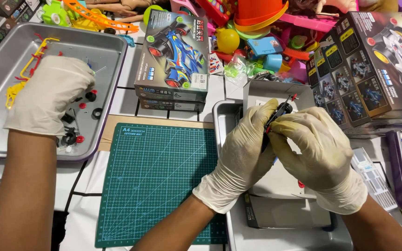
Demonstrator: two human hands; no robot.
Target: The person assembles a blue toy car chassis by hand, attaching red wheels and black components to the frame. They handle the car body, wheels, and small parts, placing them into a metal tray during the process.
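Observation:
Both my hands wear cream gloves. My left hand (244,155) and my right hand (319,153) meet over a metal tray (220,118) right of centre. Together they pinch a small black toy-car part (281,111) with a red tip, held tilted above the tray. The fingers cover most of the part. Grey cardboard pieces (284,211) lie in the tray under my wrists.
Another person's gloved hand (47,97) reaches into a second metal tray (112,51) at the left, which holds yellow and red sprues and black wheels. A green cutting mat (159,181) lies between the trays. Toy-car boxes (173,56) (373,65) and colourful toys (257,28) crowd the back.

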